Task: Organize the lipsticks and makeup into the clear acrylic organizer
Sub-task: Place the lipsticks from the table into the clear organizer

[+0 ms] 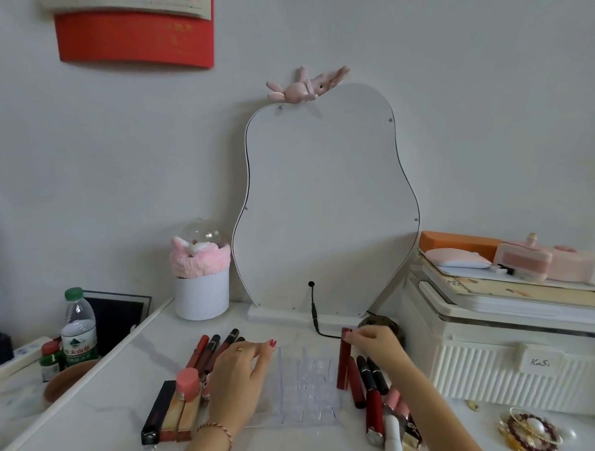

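Observation:
A clear acrylic organizer with a grid of small cells sits on the white table between my hands. My left hand rests against its left edge, fingers relaxed. My right hand pinches the top of a red lipstick tube that stands upright at the organizer's right edge. Several lipsticks lie in a row left of the organizer, with three squarer tubes nearer me. More lipsticks and glosses lie to the right.
A curvy mirror stands behind the organizer with a black cable. A white pot stands at back left, a white ribbed box at right, jewellery near the right front. A water bottle stands on the lower left surface.

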